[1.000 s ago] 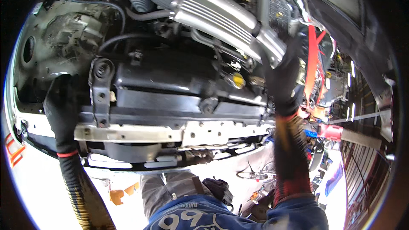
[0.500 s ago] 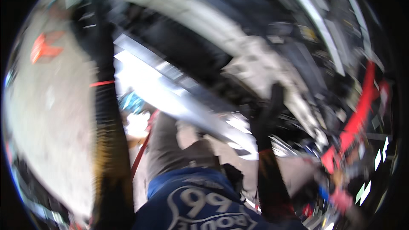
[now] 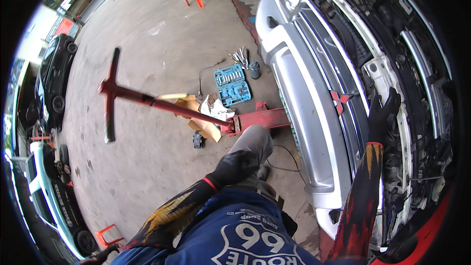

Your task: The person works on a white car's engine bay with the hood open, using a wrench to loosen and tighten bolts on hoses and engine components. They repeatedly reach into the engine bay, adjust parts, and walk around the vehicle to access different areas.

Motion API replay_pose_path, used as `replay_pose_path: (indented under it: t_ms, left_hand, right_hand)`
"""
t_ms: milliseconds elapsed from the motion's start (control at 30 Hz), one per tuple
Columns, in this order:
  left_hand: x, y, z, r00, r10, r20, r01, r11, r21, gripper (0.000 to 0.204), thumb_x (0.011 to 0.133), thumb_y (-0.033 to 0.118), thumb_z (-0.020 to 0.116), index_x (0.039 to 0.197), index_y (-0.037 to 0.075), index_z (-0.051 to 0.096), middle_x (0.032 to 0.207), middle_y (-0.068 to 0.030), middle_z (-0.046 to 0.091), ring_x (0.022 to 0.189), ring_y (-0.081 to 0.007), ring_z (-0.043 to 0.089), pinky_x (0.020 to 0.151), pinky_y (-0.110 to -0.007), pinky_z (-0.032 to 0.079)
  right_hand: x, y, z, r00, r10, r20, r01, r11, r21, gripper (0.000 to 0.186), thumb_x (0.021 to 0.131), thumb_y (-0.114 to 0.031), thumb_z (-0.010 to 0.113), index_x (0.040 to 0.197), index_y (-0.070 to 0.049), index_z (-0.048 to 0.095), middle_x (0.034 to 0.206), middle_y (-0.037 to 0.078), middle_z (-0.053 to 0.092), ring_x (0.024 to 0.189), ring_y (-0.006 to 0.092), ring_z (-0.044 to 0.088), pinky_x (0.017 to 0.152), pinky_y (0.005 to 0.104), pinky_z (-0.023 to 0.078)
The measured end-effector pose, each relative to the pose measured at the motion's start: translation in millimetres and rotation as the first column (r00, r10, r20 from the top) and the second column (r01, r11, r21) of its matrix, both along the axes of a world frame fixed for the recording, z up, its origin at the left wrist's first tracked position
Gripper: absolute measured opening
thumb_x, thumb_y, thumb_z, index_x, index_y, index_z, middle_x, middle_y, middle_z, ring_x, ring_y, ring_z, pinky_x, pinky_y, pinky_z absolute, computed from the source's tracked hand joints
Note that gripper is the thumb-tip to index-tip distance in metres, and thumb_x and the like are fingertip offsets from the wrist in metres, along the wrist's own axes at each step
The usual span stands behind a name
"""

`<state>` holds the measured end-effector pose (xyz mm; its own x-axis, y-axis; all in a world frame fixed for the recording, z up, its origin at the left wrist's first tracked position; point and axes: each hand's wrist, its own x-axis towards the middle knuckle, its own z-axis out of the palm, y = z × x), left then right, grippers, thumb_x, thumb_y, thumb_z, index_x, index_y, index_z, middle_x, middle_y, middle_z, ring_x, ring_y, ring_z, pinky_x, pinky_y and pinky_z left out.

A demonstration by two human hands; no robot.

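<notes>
The gloved right hand [image 3: 383, 113], fingers spread, rests flat on the car's front edge [image 3: 392, 76] at right of frame. The left hand [image 3: 235, 166], loosely curled and holding nothing, lies on the person's thigh at center. A red floor jack [image 3: 255, 119] and blue socket case [image 3: 232, 85] sit on the concrete floor [image 3: 147, 157], center frame.

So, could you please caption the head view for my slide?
Black-gloved right hand rests on the silver car's front edge; left hand by the thigh, red floor jack beneath the bumper.

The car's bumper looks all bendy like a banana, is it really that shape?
In the head view the silver bumper curves because the fisheye lens bends straight edges toward the rim; the red jack handle nearer the middle stays straighter. Daylight is even, the picture sharp, with black corners.
</notes>
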<state>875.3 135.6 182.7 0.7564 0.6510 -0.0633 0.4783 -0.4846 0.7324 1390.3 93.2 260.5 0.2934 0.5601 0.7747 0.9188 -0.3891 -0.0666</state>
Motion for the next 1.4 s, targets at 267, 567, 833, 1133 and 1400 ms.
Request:
replay_pose_path:
  t_ms: [267, 567, 833, 1133, 1400]
  left_hand:
    - [-226.5, -21.3, -57.7, 0.584, 0.751, -0.308, -0.769, 0.39, -0.507, 0.084, 0.089, 0.039, 0.076, 0.154, 0.007, 0.033, 0.125, -0.022, 0.063, 0.086, -0.0273, 0.07, 0.073, -0.036, 0.061]
    - [-537.2, -32.8, -139.0, 0.418, 0.683, -0.599, -0.9, 0.224, -0.373, 0.075, 0.087, 0.066, 0.066, 0.119, -0.002, 0.067, 0.084, -0.0179, 0.071, 0.067, -0.0252, 0.068, 0.064, -0.036, 0.056]
    - [-777.4, 34.1, -122.1, 0.129, 0.777, -0.616, -0.888, -0.186, -0.42, 0.065, 0.092, 0.057, 0.066, 0.126, 0.002, 0.058, 0.088, -0.0134, 0.067, 0.059, -0.0203, 0.065, 0.051, -0.033, 0.054]
    - [-850.8, 290.4, -107.5, 0.094, 0.88, -0.466, -0.847, -0.176, -0.502, 0.049, 0.093, 0.05, 0.068, 0.097, 0.002, 0.066, 0.083, -0.0076, 0.064, 0.069, -0.0177, 0.063, 0.06, -0.032, 0.052]
    - [-883.6, 464.6, -118.3, -0.056, 0.655, -0.753, -0.68, -0.577, -0.452, 0.076, 0.093, 0.052, 0.063, 0.158, 0.03, 0.031, 0.109, -0.0145, 0.067, 0.099, -0.0324, 0.067, 0.073, -0.048, 0.059]
  right_hand:
    - [-271.9, -62.4, -131.8, 0.428, 0.21, -0.879, -0.56, 0.825, -0.076, 0.077, 0.091, -0.031, 0.072, 0.149, 0.004, 0.037, 0.152, 0.026, 0.043, 0.142, 0.0407, 0.04, 0.119, 0.0458, 0.029]
    - [-614.4, 44.5, -219.5, 0.314, -0.067, -0.947, -0.935, -0.197, -0.296, 0.072, 0.09, -0.054, 0.068, 0.139, -0.002, 0.055, 0.13, 0.02, 0.064, 0.124, 0.0339, 0.059, 0.107, 0.0397, 0.045]
    - [-825.1, 324.1, -138.8, -0.954, -0.288, -0.079, -0.274, 0.739, 0.615, 0.111, 0.085, -0.089, 0.031, 0.158, -0.005, 0.021, 0.154, 0.024, 0.038, 0.133, 0.0477, 0.048, 0.106, 0.0607, 0.044]
    - [-879.5, 474.8, -295.4, 0.419, 0.209, -0.883, -0.904, 0.185, -0.385, 0.053, 0.103, -0.05, 0.046, 0.131, -0.008, 0.06, 0.107, 0.024, 0.069, 0.093, 0.0329, 0.07, 0.08, 0.0459, 0.054]
    - [-813.1, 500.7, -470.9, 0.666, -0.078, -0.742, -0.725, 0.168, -0.668, 0.057, 0.091, -0.035, 0.059, 0.139, -0.006, 0.051, 0.114, 0.028, 0.063, 0.098, 0.0424, 0.064, 0.08, 0.05, 0.052]
